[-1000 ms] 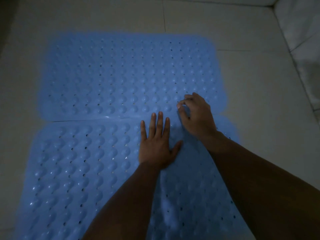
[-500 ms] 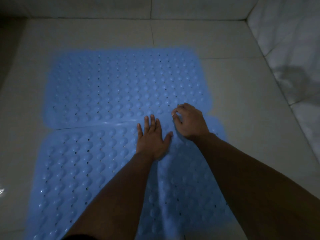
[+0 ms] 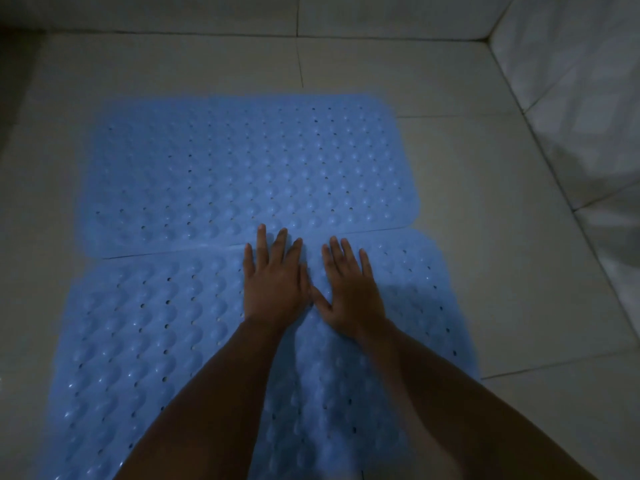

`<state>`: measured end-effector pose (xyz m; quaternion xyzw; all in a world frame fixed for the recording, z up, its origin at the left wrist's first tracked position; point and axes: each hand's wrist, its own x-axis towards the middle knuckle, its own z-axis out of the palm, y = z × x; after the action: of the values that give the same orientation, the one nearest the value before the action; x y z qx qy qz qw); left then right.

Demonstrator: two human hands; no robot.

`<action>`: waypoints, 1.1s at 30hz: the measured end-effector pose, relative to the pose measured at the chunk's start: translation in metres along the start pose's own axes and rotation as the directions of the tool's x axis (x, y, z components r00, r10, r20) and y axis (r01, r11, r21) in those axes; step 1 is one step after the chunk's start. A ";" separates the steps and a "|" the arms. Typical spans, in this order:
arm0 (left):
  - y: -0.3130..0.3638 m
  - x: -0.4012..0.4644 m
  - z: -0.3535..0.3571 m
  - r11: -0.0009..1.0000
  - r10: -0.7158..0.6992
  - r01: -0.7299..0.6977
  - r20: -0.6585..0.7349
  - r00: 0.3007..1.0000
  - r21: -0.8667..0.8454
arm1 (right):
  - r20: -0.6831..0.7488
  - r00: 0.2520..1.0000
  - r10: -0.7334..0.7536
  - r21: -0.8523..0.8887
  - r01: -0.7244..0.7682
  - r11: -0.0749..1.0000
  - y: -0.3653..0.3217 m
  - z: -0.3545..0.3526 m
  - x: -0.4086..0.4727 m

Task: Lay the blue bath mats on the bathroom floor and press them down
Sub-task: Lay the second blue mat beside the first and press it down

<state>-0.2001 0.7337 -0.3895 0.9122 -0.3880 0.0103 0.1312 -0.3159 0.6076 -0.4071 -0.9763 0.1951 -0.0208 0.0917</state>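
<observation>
On the near mat, both hands lay flat with straight fingers, grip released. Left hand pressed beside the seam, its fingertips reaching over onto the far mat. Right hand pressed just right of it, thumbs nearly touching. Both blue mats lay edge to edge on the tiled floor, far mat beyond the seam.

My left hand and right hand are bare: no rings, no watch, and both forearms unsleeved right down the frame.
</observation>
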 end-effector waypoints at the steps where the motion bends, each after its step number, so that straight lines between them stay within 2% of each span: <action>1: -0.002 0.002 0.002 1.000 0.002 -0.002 -0.008 1.000 0.004 | -0.011 1.000 0.002 0.004 -0.002 1.000 0.001 0.002 0.000; 11: -0.001 0.042 0.008 1.000 0.024 -0.024 -0.021 0.999 0.016 | -0.025 1.000 0.014 -0.002 -0.014 1.000 0.005 0.005 0.003; 16: -0.001 0.029 0.001 1.000 0.004 -0.004 -0.028 1.000 0.014 | -0.006 1.000 0.010 0.023 -0.010 1.000 0.006 0.005 0.000; 20: -0.006 0.008 -0.010 0.999 -0.039 0.039 -0.043 0.998 -0.004 | 0.104 0.994 0.040 0.095 -0.050 0.994 0.001 -0.004 0.004; 24: 0.003 0.003 -0.024 0.998 -0.059 0.059 -0.022 0.998 -0.016 | 0.335 0.938 0.088 0.349 -0.211 0.913 0.009 -0.045 0.027; 25: 0.009 0.004 -0.027 0.998 -0.061 0.061 -0.008 0.998 -0.022 | 0.315 0.941 0.123 0.391 -0.247 0.887 0.017 -0.058 0.032; 29: 0.041 0.010 -0.025 0.999 -0.020 0.020 0.013 1.000 -0.034 | 0.027 0.958 0.285 0.451 -0.266 0.852 0.057 -0.096 0.033; 33: 0.081 0.017 -0.011 0.996 0.078 -0.072 0.135 0.988 -0.048 | -0.008 0.962 0.271 0.336 -0.253 0.907 0.106 -0.102 0.012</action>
<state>-0.2451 0.6707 -0.3583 0.8924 -0.4304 -0.0555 0.1233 -0.3526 0.4895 -0.3262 -0.9108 0.3206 -0.0676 0.2511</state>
